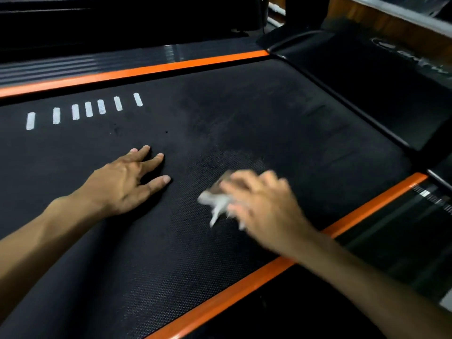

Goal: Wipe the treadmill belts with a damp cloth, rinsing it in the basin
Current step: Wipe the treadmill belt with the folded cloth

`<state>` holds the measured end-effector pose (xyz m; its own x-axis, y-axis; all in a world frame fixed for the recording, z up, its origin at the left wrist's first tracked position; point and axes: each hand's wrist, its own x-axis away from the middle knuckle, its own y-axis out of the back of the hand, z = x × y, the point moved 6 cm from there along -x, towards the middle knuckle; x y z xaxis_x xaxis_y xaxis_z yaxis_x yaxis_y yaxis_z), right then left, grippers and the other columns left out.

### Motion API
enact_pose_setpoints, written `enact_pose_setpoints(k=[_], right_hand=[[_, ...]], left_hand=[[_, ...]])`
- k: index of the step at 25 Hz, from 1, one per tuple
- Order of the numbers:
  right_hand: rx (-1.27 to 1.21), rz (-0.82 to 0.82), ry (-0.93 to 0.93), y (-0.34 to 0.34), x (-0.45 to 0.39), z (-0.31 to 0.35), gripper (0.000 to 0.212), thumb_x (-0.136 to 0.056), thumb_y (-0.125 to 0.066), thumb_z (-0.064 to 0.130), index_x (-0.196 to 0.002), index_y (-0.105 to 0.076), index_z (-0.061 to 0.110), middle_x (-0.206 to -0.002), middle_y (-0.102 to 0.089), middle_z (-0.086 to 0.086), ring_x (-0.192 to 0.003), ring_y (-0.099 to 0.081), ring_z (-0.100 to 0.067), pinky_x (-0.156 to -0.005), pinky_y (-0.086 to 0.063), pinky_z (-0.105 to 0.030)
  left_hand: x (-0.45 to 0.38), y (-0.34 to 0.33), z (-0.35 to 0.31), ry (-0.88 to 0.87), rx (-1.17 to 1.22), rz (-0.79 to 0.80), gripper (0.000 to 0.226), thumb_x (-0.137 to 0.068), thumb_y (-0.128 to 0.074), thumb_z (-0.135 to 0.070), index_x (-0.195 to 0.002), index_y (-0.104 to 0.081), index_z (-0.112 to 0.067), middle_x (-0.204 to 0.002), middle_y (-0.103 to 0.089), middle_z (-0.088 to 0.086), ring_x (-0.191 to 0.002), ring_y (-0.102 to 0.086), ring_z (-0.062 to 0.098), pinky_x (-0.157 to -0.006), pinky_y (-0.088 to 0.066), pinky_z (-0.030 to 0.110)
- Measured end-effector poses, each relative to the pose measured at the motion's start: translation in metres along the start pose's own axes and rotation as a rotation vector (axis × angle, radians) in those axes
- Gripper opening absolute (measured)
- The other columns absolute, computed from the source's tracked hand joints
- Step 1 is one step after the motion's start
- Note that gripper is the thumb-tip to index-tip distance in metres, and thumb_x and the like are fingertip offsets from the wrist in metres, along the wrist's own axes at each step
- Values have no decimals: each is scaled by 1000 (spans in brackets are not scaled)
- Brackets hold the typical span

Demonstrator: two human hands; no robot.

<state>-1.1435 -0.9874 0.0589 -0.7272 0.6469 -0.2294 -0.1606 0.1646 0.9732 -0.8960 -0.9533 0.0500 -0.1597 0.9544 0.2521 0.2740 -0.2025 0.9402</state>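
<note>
the black treadmill belt (pixel 244 113) runs between orange side strips (pixel 137 69). the left hand (pixel 122 182) lies palm down on the belt, fingers straight and spread apart. the right hand (pixel 259 204), blurred, presses on a pale cloth (pixel 215 201) bunched on the belt beneath its loosely curled fingers.

Left hand (pixel 127 182) lies flat, palm down, fingers spread; right hand (pixel 263 204), motion-blurred, fingers curled, forearm extended forward.
</note>
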Motion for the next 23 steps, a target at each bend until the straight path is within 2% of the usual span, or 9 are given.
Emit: enact_pose_setpoints(k=[3, 5, 7, 10, 12, 14, 16, 20, 23], right_hand=[[225, 0, -400, 0, -20, -104, 38, -96, -41, 44, -131, -54, 34, -135, -53, 12, -111, -45, -31, -85, -34, -44], [268, 68, -509, -4, -25, -118, 40, -98, -44, 42, -134, -52, 27, -137, -50, 8, -113, -42, -31, -88, -33, -45], [287, 77, -436, 0, -29, -79, 42, -95, -49, 40, -133, -52, 21, -133, -48, 0, -111, -43, -32, -84, -36, -43], [68, -2, -195, 6, -13, 16, 36, -87, -60, 39, -121, -57, 27, -122, -48, 0, -102, -44, -27, -76, -37, -39], [-81, 45, -8, 7, 8, 68, 39, -75, -73, 37, -112, -61, 29, -119, -49, 3, -95, -44, -23, -72, -37, -38], [-158, 62, 79, 10, 18, 69, 43, -70, -76, 34, -111, -61, 33, -121, -50, 8, -94, -46, -23, -72, -40, -38], [-104, 47, -13, 7, 15, 19, 41, -77, -70, 32, -116, -59, 38, -125, -51, 11, -98, -48, -24, -76, -41, -38], [35, 12, -496, 13, 24, -129, 40, -88, -64, 33, -128, -60, 38, -124, -53, 1, -100, -48, -35, -82, -45, -44], [263, -3, -565, 14, 31, -109, 42, -91, -58, 35, -129, -57, 19, -118, -53, -11, -94, -48, -39, -74, -47, -44]], left_hand=[[0, -3, -3, 8, -14, 19, 91, -71, -20, -81, -152, -14, -41, -163, -1, -10, -149, -2, 10, -119, -18, 42], [0, -2, -4, 9, -20, 8, 92, -70, -20, -81, -152, -15, -41, -163, -2, -9, -149, -2, 10, -119, -20, 42], [0, -2, -5, 11, -26, -1, 91, -71, -21, -81, -152, -16, -41, -163, -2, -9, -149, -3, 10, -118, -21, 42], [-1, -2, -4, 18, -45, -11, 91, -70, -22, -82, -152, -16, -42, -163, -3, -10, -149, -4, 9, -117, -23, 44], [-3, -2, -2, 23, -52, -20, 91, -69, -22, -83, -151, -16, -44, -162, -3, -12, -149, -4, 9, -116, -24, 46], [-3, -2, 0, 26, -51, -25, 91, -69, -22, -83, -151, -16, -46, -162, -3, -13, -149, -3, 8, -116, -25, 48], [-2, -4, 1, 21, -46, -20, 90, -70, -22, -84, -151, -15, -46, -162, -2, -14, -149, -2, 7, -116, -25, 48], [-1, -9, 1, 18, -39, -27, 89, -72, -21, -82, -152, -12, -44, -163, -1, -12, -149, 1, 7, -117, -22, 46], [1, -9, -4, 7, -66, -35, 87, -75, -20, -78, -153, -11, -41, -163, -1, -8, -149, 0, 9, -118, -17, 40]])
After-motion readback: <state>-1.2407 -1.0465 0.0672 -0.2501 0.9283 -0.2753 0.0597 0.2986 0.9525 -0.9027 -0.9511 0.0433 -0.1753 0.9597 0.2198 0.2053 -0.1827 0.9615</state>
